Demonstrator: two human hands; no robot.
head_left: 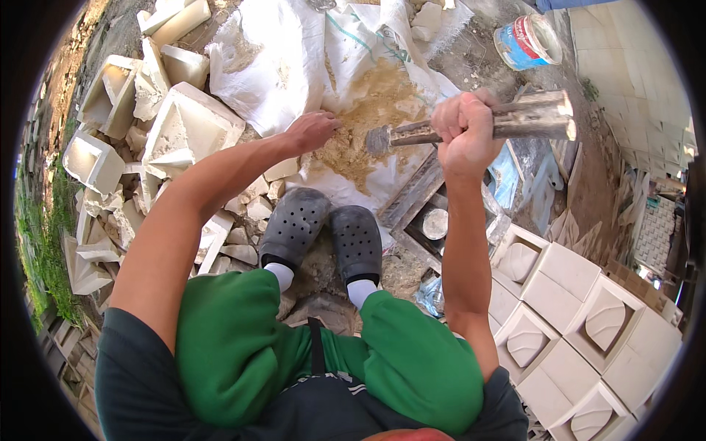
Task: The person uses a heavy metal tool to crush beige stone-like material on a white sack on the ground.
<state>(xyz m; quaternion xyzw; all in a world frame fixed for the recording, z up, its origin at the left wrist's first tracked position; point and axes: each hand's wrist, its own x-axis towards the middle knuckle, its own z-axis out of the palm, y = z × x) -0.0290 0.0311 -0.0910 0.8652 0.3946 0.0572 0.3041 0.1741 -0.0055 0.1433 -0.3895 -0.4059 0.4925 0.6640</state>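
My right hand (467, 132) is wrapped round a wooden-handled tool (533, 117), raised over the ground. Its thick, rough handle end points right, and a small grey head (379, 140) points left. My left hand (314, 132) rests low at the left edge of a patch of yellowish-brown powder (360, 151), fingers stretched out and partly hidden from above. The powder lies spread on a white woven sack (287, 51) in front of my feet. The tool's grey head is above the powder; whether it touches is unclear.
Broken cream-coloured block pieces (191, 128) are heaped at my left. A wooden frame (412, 191) lies at right, with a round pale container (435, 223) inside. Patterned cream blocks (562, 312) stand at lower right. A paint bucket (526, 42) is at far right.
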